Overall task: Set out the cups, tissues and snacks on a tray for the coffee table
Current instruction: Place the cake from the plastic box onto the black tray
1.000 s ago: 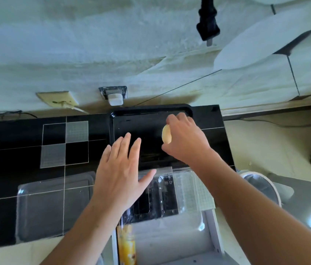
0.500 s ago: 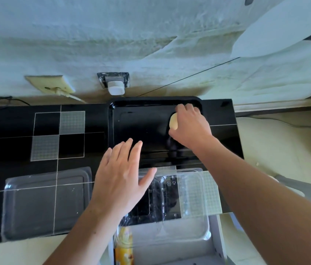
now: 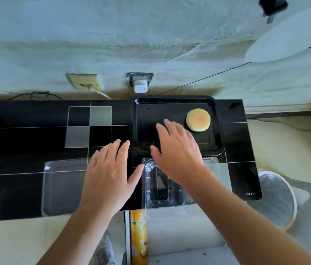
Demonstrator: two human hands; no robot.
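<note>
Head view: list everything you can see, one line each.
tray: one, black, far edge of the table
round cake: one, golden, tray's far right corner
clear plastic container: one, transparent, near side of the tray
clear plastic lid: one, transparent, left of the container
snack can: one, yellow, below the table edge
table: one, black tiled
hands: left hand and right hand, open, empty

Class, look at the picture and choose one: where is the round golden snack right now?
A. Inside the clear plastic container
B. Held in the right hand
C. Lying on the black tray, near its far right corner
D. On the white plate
C: the round snack lies on the black tray near its far right corner, and the open right hand holds nothing.
</note>
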